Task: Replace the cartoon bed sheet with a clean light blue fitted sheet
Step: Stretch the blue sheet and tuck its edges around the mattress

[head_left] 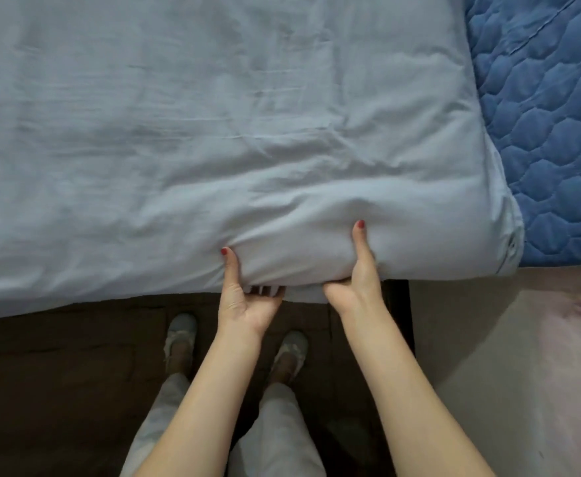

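Both hands (299,290) grip the light blue fitted sheet's (213,132) edge, thumbs on top.

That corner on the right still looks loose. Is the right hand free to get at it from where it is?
Probably yes. The right hand grips the light blue fitted sheet at the near edge, and the sheet corner lies further along that same edge, nothing between them. It must let go first.

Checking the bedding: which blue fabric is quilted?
The darker blue quilted pad at right, stitched in hexagons; the light blue fitted sheet is plain and wrinkled.
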